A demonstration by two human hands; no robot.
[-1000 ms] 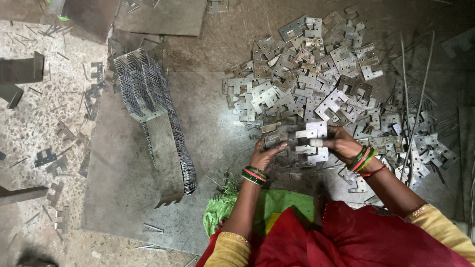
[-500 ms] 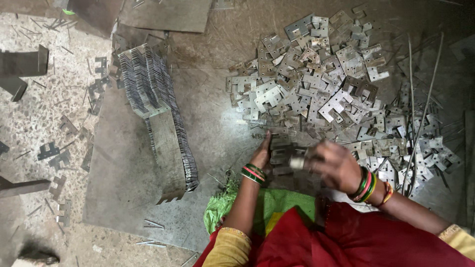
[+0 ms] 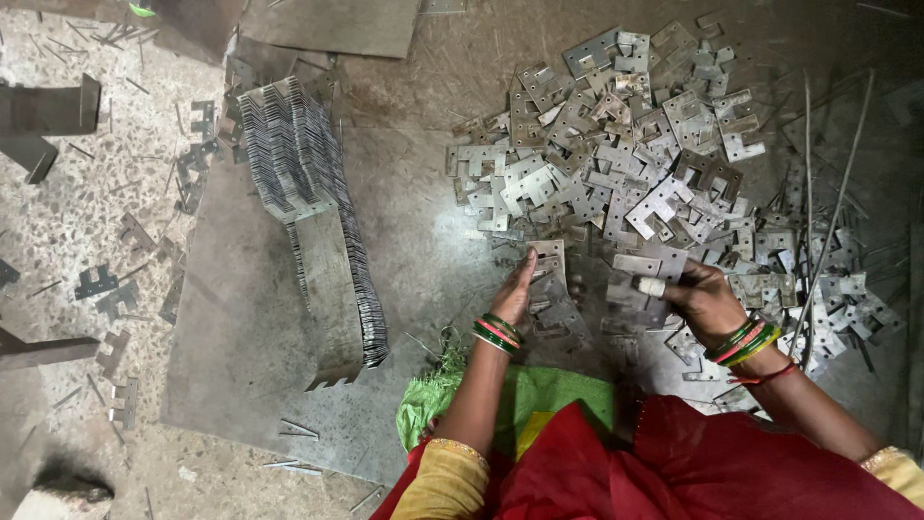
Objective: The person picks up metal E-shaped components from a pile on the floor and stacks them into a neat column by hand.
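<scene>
I sit on the floor before a big loose pile of flat notched metal plates (image 3: pixel 626 154). My left hand (image 3: pixel 515 289), with bangles at the wrist, stands edge-on with straight fingers against the left side of a small stack of plates (image 3: pixel 556 289) just in front of me. To the right, my right hand (image 3: pixel 701 300) has a white-wrapped finger. Its fingers are curled on the edge of a flat plate (image 3: pixel 643 268) at the near edge of the pile.
A long curved row of plates stacked on edge (image 3: pixel 318 221) lies to the left on a grey metal sheet (image 3: pixel 241 356). Thin metal rods (image 3: pixel 830 212) cross the pile at the right. Scattered scrap pieces (image 3: pixel 101 289) dot the stone floor on the left. Green cloth (image 3: pixel 433 400) lies by my knees.
Both hands were together on a bunch of plates a second ago. The right hand has since swung right to the pile's near edge, while the left stays against the small stack.
</scene>
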